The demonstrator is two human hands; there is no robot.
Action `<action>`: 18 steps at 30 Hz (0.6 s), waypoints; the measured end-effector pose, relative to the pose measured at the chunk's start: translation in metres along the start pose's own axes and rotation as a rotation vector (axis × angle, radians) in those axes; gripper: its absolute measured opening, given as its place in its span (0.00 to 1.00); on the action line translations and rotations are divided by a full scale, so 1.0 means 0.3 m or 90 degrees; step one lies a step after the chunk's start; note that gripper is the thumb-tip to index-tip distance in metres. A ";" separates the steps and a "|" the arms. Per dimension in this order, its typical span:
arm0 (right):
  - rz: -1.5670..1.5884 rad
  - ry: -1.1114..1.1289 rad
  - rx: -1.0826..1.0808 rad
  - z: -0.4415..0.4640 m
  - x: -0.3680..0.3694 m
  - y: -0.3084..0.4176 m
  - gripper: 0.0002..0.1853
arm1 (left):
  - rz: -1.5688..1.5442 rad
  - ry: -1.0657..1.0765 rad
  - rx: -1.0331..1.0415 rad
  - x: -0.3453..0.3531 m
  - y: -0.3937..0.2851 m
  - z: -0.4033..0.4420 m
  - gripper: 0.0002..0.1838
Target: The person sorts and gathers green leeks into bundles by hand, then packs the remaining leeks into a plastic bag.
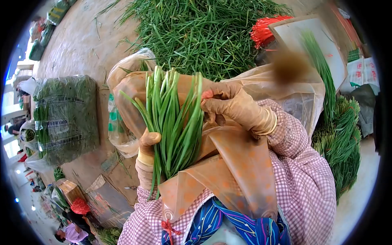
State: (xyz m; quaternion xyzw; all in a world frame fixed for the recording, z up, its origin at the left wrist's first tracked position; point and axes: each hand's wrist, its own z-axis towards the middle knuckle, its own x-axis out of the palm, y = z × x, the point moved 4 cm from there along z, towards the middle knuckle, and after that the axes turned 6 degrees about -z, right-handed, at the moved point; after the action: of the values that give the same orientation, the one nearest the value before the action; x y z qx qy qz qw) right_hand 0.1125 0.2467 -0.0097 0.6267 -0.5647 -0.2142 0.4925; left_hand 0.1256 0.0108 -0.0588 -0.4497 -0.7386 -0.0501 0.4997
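Note:
A loose bunch of garlic chives point(173, 122) stands in front of my chest, pale cut stems up and green leaves hanging down. My left hand point(149, 143), in a tan glove, is closed round its left side, with the thumb showing and the other fingers behind the leaves. At the bunch's right edge, my right hand point(234, 104) has its gloved fingers bent in a pinch against the outermost stalks. A reddish patch shows at one of its fingertips. Under the bunch, a translucent brownish plastic apron point(245, 171) covers my lap.
A large heap of loose green leaves point(196, 36) lies ahead. Red ties point(267, 30) sit beside a white board point(306, 45) at upper right. Stacked chive bundles point(339, 143) are at my right. A plastic-wrapped bale point(67, 118) stands at left. A person point(75, 232) is at lower left.

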 end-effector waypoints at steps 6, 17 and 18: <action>0.026 -0.044 -0.073 0.040 -0.037 -0.019 0.07 | 0.082 0.002 0.001 0.102 -0.010 -0.007 0.43; 0.261 0.024 -0.189 0.129 0.122 0.040 0.36 | 0.304 0.065 0.003 0.249 -0.051 0.009 0.41; 0.258 0.030 -0.190 0.138 0.136 0.048 0.36 | 0.368 0.080 0.007 0.243 -0.055 0.014 0.41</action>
State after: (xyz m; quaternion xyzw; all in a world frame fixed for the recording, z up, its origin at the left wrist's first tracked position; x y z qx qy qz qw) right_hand 0.0824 0.1953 -0.0031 0.4258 -0.6295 -0.1774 0.6252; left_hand 0.1038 0.0481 0.0024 -0.6347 -0.5478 0.0701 0.5405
